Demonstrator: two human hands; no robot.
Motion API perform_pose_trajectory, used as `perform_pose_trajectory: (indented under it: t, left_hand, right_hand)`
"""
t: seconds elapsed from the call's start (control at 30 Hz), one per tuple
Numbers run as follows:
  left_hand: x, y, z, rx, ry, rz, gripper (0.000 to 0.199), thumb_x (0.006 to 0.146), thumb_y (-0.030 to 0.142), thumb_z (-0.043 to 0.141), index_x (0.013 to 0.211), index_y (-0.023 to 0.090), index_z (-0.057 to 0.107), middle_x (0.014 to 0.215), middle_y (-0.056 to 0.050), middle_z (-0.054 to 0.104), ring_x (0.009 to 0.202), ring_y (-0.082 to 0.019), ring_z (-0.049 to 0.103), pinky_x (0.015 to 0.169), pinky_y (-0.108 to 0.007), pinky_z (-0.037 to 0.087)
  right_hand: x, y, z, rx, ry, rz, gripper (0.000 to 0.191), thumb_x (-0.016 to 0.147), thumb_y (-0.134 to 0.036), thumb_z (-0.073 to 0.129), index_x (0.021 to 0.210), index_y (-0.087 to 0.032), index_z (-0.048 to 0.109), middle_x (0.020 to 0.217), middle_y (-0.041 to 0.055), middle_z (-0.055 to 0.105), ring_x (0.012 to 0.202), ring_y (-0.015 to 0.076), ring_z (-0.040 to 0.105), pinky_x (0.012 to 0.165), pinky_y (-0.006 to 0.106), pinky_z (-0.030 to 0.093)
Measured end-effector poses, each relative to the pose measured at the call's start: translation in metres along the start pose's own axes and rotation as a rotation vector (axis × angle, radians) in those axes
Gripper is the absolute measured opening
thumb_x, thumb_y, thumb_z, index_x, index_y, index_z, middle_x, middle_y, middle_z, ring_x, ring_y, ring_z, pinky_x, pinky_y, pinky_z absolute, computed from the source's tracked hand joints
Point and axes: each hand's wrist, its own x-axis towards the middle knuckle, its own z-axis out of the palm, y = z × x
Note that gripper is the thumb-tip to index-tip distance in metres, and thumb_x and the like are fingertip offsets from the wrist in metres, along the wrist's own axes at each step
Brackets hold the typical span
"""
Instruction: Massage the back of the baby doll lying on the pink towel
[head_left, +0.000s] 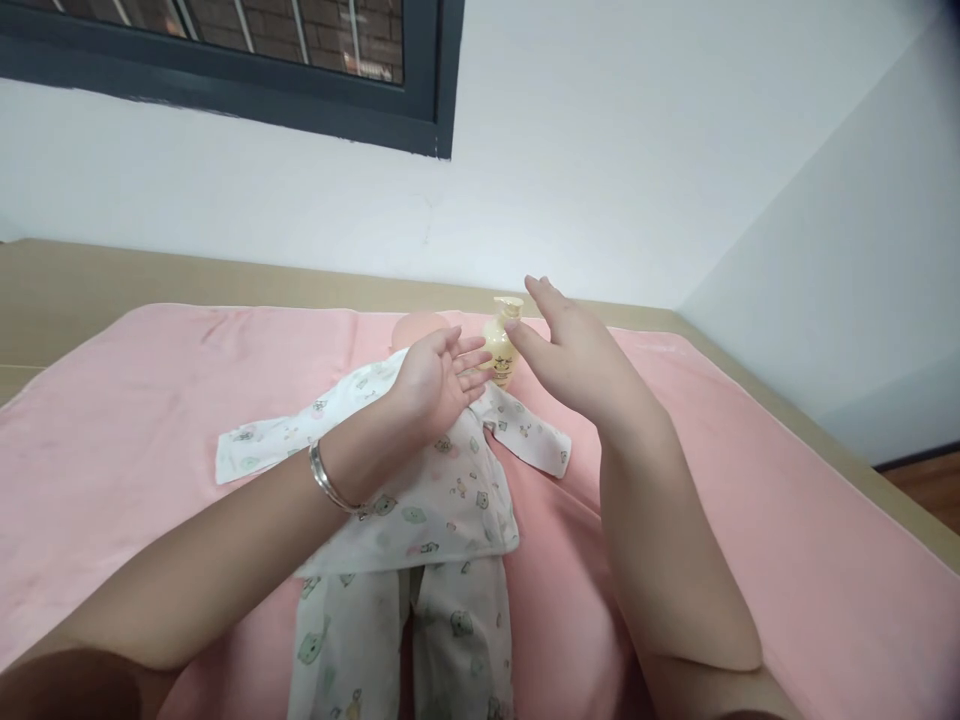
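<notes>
My left hand (442, 378), a silver bangle on its wrist, is palm up with fingers apart, above the chest of a white printed baby top (457, 495). Opposite it, my right hand (574, 350) is raised with the fingers stretched out and the back of the hand towards me. Between and beyond the hands stands a pale yellow pump bottle (501, 345), partly covered by fingertips; whether they touch it I cannot tell. Matching baby trousers (461, 640) lie below the top. A rounded pinkish thing (420, 330) shows at the neckline, mostly hidden.
A pink sheet (750, 500) covers most of the wooden surface (90, 270) under the clothes. White walls (600, 150) rise behind and to the right. A dark-framed window (427, 90) is at the upper left.
</notes>
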Motion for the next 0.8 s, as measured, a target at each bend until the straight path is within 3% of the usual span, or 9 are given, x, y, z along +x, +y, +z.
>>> perform_pose_trajectory:
  t: [0.23,0.33,0.4,0.5,0.6,0.7,0.8]
  left_hand:
    - [0.015,0.026,-0.001,-0.068,0.003,-0.049,0.066,0.093,0.047,0.04,0.147,0.009,0.041,0.149,-0.022,0.049,0.136,-0.029,0.053,0.112,-0.041,0.045]
    - [0.024,0.039,0.005,-0.115,-0.045,-0.052,0.069,0.095,0.05,0.036,0.15,0.009,0.037,0.151,-0.022,0.046,0.14,-0.028,0.048,0.112,-0.039,0.046]
    - [0.033,0.046,0.01,-0.173,-0.083,-0.02,0.074,0.096,0.052,0.034,0.154,0.007,0.03,0.154,-0.023,0.042,0.143,-0.027,0.044,0.112,-0.035,0.045]
    - [0.046,0.052,0.017,-0.26,-0.093,-0.007,0.078,0.096,0.054,0.033,0.155,0.004,0.025,0.157,-0.022,0.037,0.146,-0.026,0.041,0.112,-0.03,0.045]
    - [0.054,0.052,0.017,-0.326,-0.115,-0.016,0.077,0.097,0.052,0.032,0.153,0.0,0.027,0.155,-0.023,0.04,0.144,-0.024,0.043,0.11,-0.028,0.047]
    - [0.048,0.047,0.008,-0.337,-0.146,-0.015,0.075,0.097,0.052,0.033,0.152,0.001,0.03,0.153,-0.022,0.044,0.144,-0.024,0.044,0.11,-0.028,0.048]
    - [0.026,0.047,-0.002,-0.294,-0.161,-0.01,0.068,0.099,0.049,0.033,0.151,0.005,0.035,0.147,-0.021,0.051,0.139,-0.024,0.05,0.108,-0.03,0.05]
  right_hand:
    - [0.018,0.026,0.004,0.039,0.156,0.042,0.068,0.093,-0.043,0.046,0.153,-0.014,0.037,0.163,0.0155,0.027,0.152,0.0316,0.028,0.123,0.059,0.027]
    - [0.036,0.035,0.014,-0.009,0.242,0.058,0.068,0.091,-0.035,0.044,0.152,-0.007,0.036,0.162,0.0205,0.027,0.152,0.0342,0.026,0.124,0.06,0.024]
    - [0.047,0.035,0.024,-0.05,0.218,0.008,0.069,0.09,-0.03,0.042,0.152,-0.002,0.035,0.161,0.0235,0.026,0.152,0.0349,0.025,0.124,0.059,0.024]
    - [0.057,0.029,0.043,-0.095,0.073,-0.091,0.063,0.089,-0.023,0.039,0.147,-0.001,0.041,0.158,0.0243,0.035,0.151,0.0349,0.03,0.123,0.056,0.028]
    - [0.059,0.024,0.058,-0.181,0.001,-0.127,0.056,0.089,-0.019,0.036,0.14,0.001,0.048,0.155,0.027,0.038,0.15,0.0379,0.028,0.122,0.059,0.027]
    - [0.056,0.021,0.062,-0.257,0.019,-0.108,0.057,0.09,-0.019,0.034,0.141,0.003,0.044,0.157,0.029,0.032,0.152,0.0409,0.022,0.121,0.066,0.02]
    - [0.046,0.008,0.059,-0.192,0.061,-0.105,0.053,0.091,-0.021,0.033,0.137,-0.004,0.053,0.15,0.0233,0.047,0.147,0.0385,0.036,0.119,0.065,0.027]
